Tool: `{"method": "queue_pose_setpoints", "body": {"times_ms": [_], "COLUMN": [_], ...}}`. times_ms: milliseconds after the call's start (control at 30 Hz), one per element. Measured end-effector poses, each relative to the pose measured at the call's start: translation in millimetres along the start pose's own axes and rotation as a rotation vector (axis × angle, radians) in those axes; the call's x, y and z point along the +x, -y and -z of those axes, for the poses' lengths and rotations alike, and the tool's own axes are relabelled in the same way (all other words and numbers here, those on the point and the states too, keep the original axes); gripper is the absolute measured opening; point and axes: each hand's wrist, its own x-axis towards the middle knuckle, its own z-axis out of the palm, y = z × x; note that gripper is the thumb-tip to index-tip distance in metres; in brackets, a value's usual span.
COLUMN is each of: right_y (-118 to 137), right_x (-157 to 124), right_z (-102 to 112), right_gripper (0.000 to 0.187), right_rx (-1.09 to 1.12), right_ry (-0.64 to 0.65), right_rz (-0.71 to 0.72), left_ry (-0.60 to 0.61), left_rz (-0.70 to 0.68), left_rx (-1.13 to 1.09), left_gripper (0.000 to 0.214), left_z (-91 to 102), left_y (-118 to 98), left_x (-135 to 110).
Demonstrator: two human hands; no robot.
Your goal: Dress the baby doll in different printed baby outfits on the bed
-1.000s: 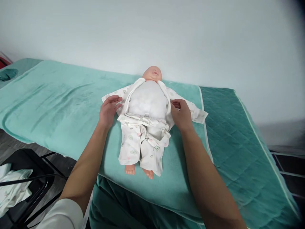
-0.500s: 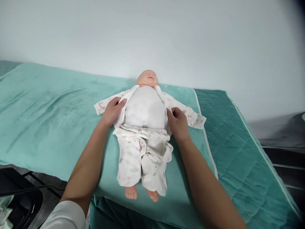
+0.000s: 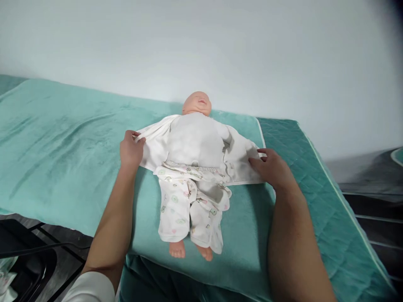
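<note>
A baby doll [image 3: 197, 136] lies on its back, head toward the wall and bare feet toward me. White printed trousers [image 3: 174, 214] cover its legs and sit bunched at the waist. Its white jacket [image 3: 242, 163] is spread wide, plain inner side up, baring a white torso. At the left, my left hand [image 3: 131, 150] pinches the edge of one front panel. Out to the right, my right hand [image 3: 273, 167] grips the edge of the other panel, thumb against fingers. The jacket's sleeves are hidden under the opened panels.
A light green blanket [image 3: 63, 159] covers the bed beneath the doll. Darker quilted cloth [image 3: 321, 201] lies at the right. Behind stands a pale wall [image 3: 201, 46]. A black tray-like container [image 3: 31, 268] with a cable above it is at the lower left.
Both hands have moved outward from the doll's chest, drawing the jacket's front panels apart. The printed sleeves that showed before are now covered by the panels.
</note>
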Motion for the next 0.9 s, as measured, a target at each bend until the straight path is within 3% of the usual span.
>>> {"method": "queue_pose_setpoints", "body": {"times_ms": [67, 333, 400, 500, 567, 667, 767, 900], "right_y": [-7.3, -13.2, -8.5, 13.2, 35.7, 66.7, 78.9, 72.1], "right_x": [1.3, -8.9, -15.5, -28.4, -37.6, -49.1, -52.6, -47.9], "right_z": [2.0, 14.8, 16.4, 10.6, 0.8, -17.5, -30.0, -31.1], "right_gripper": [0.058, 0.059, 0.053, 0.047, 0.04, 0.035, 0.036, 0.014], "right_rx": [-0.08, -0.277, -0.273, -0.135, 0.03, 0.159, 0.142, 0.064], "right_ry": [0.071, 0.052, -0.044, -0.221, -0.235, -0.121, -0.033, 0.009], "right_rz": [-0.053, -0.116, -0.031, 0.251, 0.456, 0.642, 0.58, 0.534], "left_ry": [-0.002, -0.05, -0.109, -0.17, -0.097, 0.198, 0.396, 0.404], "left_rz": [0.007, -0.136, -0.207, -0.354, -0.498, -0.684, -0.621, -0.497], "left_rx": [0.093, 0.189, 0.19, 0.162, 0.095, 0.061, 0.199, 0.289], "left_gripper": [0.021, 0.022, 0.028, 0.028, 0.022, 0.017, 0.018, 0.005], "left_z": [1.1, 0.9, -0.9, -4.1, -7.2, -13.5, -19.2, -21.1], "left_y": [-0.9, 1.4, 1.8, -4.4, -12.9, -25.1, -29.6, -28.5], "left_x": [-2.1, -9.5, -11.4, -16.3, -21.6, -28.8, -30.2, -27.7]}}
